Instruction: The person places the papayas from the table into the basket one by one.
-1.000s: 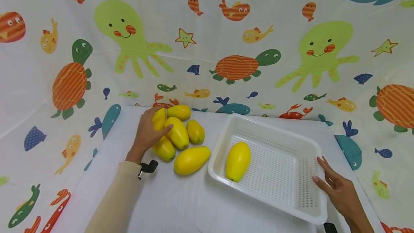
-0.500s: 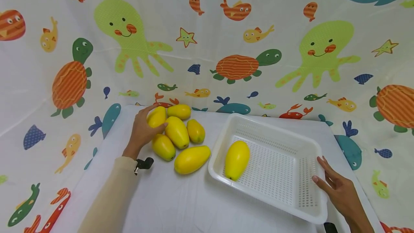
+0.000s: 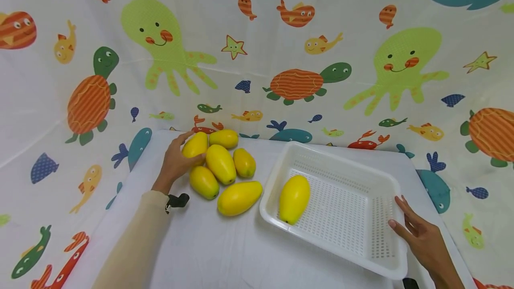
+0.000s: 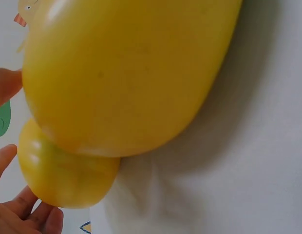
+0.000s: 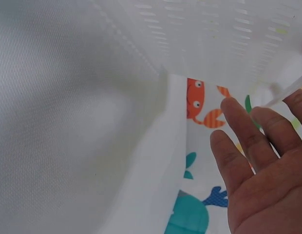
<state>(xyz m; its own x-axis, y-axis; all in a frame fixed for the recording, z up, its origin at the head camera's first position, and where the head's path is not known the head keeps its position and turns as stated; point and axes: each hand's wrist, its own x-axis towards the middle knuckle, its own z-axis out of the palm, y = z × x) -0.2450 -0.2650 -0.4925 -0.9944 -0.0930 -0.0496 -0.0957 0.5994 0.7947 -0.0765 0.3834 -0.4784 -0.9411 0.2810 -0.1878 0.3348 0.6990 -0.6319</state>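
Observation:
My left hand (image 3: 176, 159) curls round a yellow papaya (image 3: 195, 145) at the back left of a cluster. In the left wrist view its fingers (image 4: 25, 201) lie at the side of that papaya (image 4: 68, 178), and a nearer papaya (image 4: 131, 73) partly covers it. Several other papayas (image 3: 239, 198) lie close by on the white cloth. My right hand (image 3: 425, 240) rests at the right rim of a white perforated plastic basket (image 3: 333, 246), fingers fairly straight. The right wrist view shows these fingers (image 5: 251, 136) extended beside the basket wall (image 5: 199, 44). One papaya (image 3: 295, 200) lies in the basket's left part.
A white cloth (image 3: 225, 253) covers the table. Behind it and at both sides hangs a curtain (image 3: 257, 26) printed with sea animals. Dark wrist-worn devices (image 3: 178, 200) show at both wrists.
My left hand has drawn slightly left, and the back-left papaya has shifted left with it, away from the middle one. The right hand and basket have stayed in place.

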